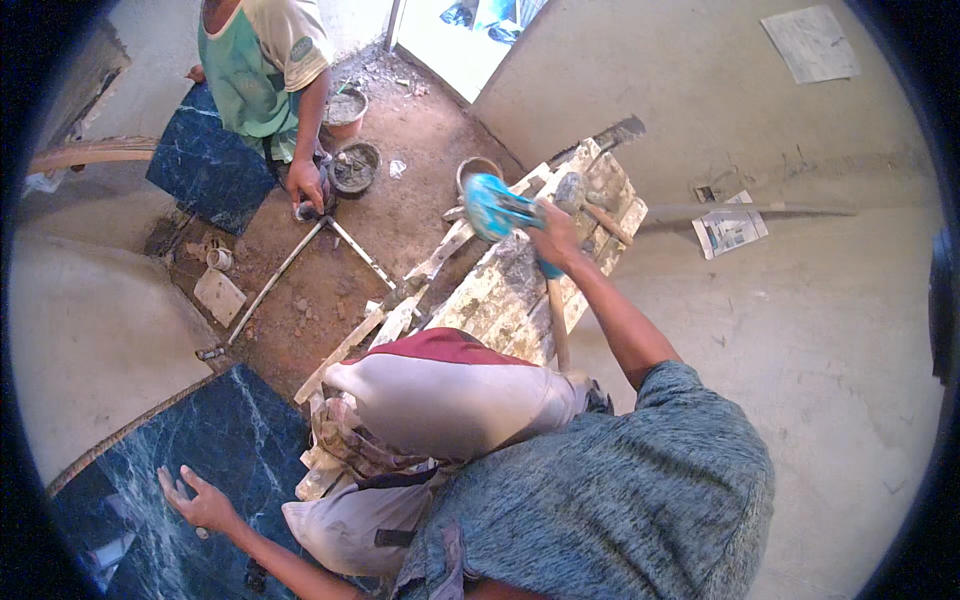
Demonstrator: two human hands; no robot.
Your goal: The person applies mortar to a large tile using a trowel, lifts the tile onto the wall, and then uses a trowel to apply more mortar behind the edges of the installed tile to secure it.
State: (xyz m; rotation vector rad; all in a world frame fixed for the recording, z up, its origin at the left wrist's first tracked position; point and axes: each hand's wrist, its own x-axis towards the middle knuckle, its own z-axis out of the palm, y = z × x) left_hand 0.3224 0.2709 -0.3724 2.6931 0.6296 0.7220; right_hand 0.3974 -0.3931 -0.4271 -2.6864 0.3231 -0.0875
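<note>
My right hand (pixel 556 238) grips a turquoise hand-held tool (pixel 492 207) with a black part, holding it above the plank platform. The tool is smeared by motion, so its exact kind is unclear. My left hand (pixel 200 500) is open, fingers apart, over a dark blue marble-patterned slab (pixel 250 430) at the lower left. Whether it touches the slab I cannot tell. A hammer (pixel 570 190) with a wooden handle lies on the planks beyond my right hand. Below that hand, another wooden handle (pixel 557 325) leans across the platform's edge, its head partly hidden.
A co-worker (pixel 255 75) at the upper left reaches toward two white pipes (pixel 285 275) meeting at an angle on the dirt floor. Beside them stand buckets of mortar (pixel 355 167). Another dark slab (pixel 205 160) leans there. The wooden platform (pixel 510 300) runs before my knees, along a plastered wall (pixel 800 350).
</note>
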